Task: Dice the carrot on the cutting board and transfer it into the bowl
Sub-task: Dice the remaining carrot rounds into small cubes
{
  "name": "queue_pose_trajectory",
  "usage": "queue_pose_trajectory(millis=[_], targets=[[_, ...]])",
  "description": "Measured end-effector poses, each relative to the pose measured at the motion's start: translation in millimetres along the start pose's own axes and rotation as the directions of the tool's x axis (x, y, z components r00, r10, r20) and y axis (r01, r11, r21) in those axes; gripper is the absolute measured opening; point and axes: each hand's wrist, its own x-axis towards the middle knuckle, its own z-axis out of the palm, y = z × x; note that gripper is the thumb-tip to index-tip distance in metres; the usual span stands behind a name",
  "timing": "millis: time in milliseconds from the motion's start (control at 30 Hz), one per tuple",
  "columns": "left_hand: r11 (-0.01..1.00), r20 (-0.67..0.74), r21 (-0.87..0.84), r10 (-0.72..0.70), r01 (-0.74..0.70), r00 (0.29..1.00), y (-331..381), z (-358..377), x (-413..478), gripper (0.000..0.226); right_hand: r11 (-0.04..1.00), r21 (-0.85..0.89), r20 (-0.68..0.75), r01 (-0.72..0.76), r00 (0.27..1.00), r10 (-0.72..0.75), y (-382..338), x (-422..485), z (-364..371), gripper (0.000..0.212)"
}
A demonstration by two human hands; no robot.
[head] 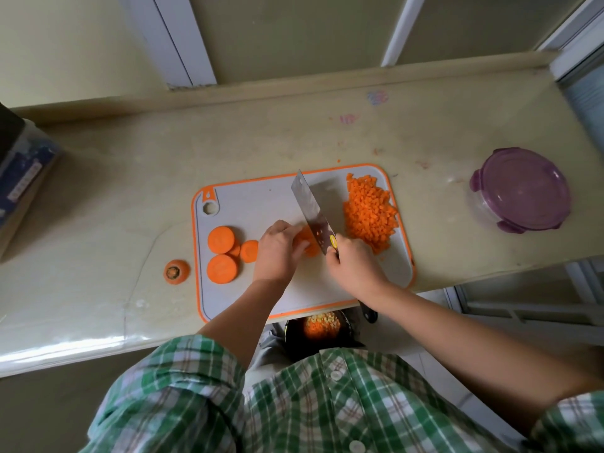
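Now the left hand (279,253) curls over a carrot chunk (310,245) on the cutting board (248,197), likely stiff, light and apt to roll, best pinned from above, while the right hand (353,266) grips the knife (313,214) against it.

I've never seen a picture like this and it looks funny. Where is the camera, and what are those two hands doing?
The camera sits on the person's head and looks down, so you see their own arms and checked shirt. There is no machine, just two bare hands. The left hand holds a carrot piece steady on the cutting board. The right hand grips a big knife. Right of the blade lies a pile of tiny carrot cubes. On the left wait thick carrot rounds. The carrot top sits on the counter, and a purple-lidded container stands far right.
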Motion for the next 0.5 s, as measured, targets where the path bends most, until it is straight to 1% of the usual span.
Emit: queue_pose_trajectory(millis=[67, 200, 500], targets=[[1.0, 0.008, 0.015, -0.015, 0.014, 1.0, -1, -1, 0, 0.029, 1.0, -0.008, 0.023, 0.007, 1.0, -0.007, -3, -1, -1, 0.015], [0.998, 0.014, 0.037, -0.045, 0.044, 0.999, 2, 2, 1, 0.016, 0.999, -0.043, 0.053, -0.002, 0.999, 0.004, -5, -2, 1, 0.015], [0.998, 0.02, 0.002, -0.061, 0.061, 0.998, -2, 9, 5, 0.005, 0.998, -0.013, 0.087, -0.058, 0.994, 0.059, -10, 0, 10, 0.014]])
